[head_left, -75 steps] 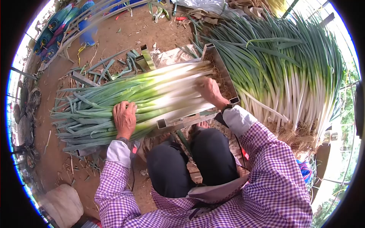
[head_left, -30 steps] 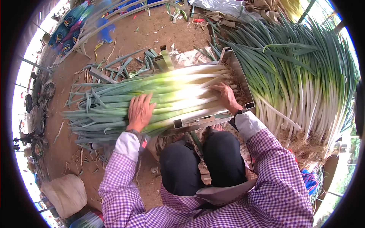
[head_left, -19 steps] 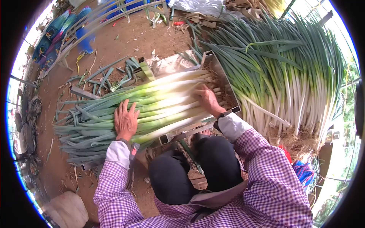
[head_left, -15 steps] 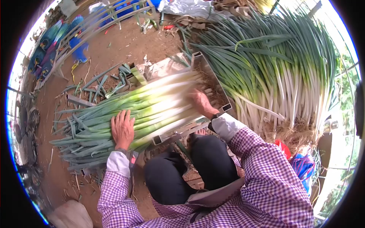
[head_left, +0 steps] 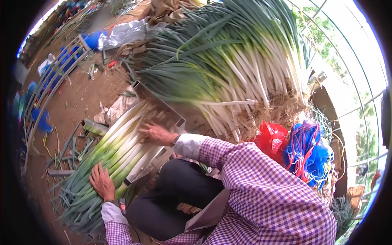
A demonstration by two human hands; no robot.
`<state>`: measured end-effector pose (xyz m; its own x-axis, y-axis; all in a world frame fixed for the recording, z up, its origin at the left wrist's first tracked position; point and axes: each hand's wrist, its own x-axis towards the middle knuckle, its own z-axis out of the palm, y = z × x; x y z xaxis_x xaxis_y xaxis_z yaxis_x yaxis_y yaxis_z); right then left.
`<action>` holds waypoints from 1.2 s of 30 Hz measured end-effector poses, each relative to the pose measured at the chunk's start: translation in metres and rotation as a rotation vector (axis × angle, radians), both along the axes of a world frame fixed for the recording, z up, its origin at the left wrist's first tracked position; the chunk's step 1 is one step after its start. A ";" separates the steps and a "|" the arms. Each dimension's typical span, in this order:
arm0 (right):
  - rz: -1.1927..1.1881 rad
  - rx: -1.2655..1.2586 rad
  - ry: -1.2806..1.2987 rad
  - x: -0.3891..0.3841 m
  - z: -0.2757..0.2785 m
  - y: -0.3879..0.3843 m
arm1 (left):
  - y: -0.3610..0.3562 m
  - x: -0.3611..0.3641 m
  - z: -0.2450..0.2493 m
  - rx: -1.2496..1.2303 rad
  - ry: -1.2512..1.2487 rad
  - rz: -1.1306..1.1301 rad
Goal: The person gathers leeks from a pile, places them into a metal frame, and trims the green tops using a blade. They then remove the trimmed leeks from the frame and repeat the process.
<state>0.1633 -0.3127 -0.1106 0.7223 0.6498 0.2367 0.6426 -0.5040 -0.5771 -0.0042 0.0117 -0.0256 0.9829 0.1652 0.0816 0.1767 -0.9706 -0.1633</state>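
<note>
A bundle of long green onions [head_left: 122, 136] lies side by side in a metal frame [head_left: 179, 122], white ends towards its far-right wall and leaves hanging out at the lower left. My left hand [head_left: 102, 182] rests flat on the green leaves, fingers spread, holding nothing. On the white stems near the root end lies my right hand [head_left: 158, 134], fingers stretched out and a little apart. Its fingertips touch the stems without closing round any. Beside my left wrist is a small red-and-black item [head_left: 122, 205] whose kind I cannot make out.
A large heap of green onions [head_left: 245, 61] with roots lies beyond the frame. To the right sit a red plastic bag [head_left: 271, 138] and a blue bundle of netting [head_left: 306, 151]. A slatted rack [head_left: 53, 85] stands at the left; leaf scraps litter the earth floor.
My view has swung to the right, so the frame and both hands appear further left and lower. The red bag and blue netting show more fully. Both hands stay on the green onions.
</note>
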 end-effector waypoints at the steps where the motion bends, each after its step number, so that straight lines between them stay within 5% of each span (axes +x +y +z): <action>1: -0.011 -0.064 0.052 -0.002 0.004 0.002 | 0.000 0.000 -0.001 0.008 -0.006 -0.001; 7: -0.105 -0.110 0.014 -0.005 -0.006 0.008 | 0.018 -0.001 -0.003 -0.175 0.069 -0.010; 9: -0.101 -0.108 -0.047 0.003 -0.032 0.013 | 0.015 -0.006 0.006 -0.154 0.114 -0.068; 12: -0.069 -0.171 0.112 -0.011 0.024 0.000 | 0.000 -0.015 0.018 -0.066 0.197 -0.135; 16: -0.033 0.104 0.052 -0.004 -0.001 0.007 | -0.005 -0.019 0.018 -0.009 0.211 -0.162; 19: -0.063 0.003 0.126 -0.006 -0.002 0.005 | -0.007 -0.020 0.024 -0.035 0.206 -0.201; 36: -0.039 -0.045 0.174 -0.009 0.014 -0.001 | -0.011 -0.018 0.007 -0.188 0.209 -0.011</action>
